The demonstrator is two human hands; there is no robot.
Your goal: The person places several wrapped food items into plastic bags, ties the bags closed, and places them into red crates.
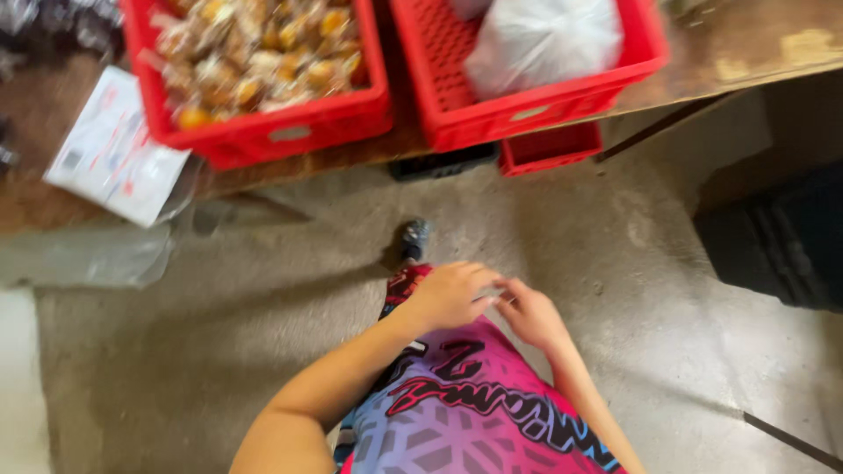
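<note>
Two hands meet at waist: left hand (450, 294) and right hand (529, 313) fingertips touching, possibly pinching something small; grip unclear, blurred. Crates (263, 132) on table (746, 53), out of reach.

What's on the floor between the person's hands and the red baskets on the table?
In the head view, mostly bare concrete floor, with one shoe on it, between the hands and the red crates.
</note>
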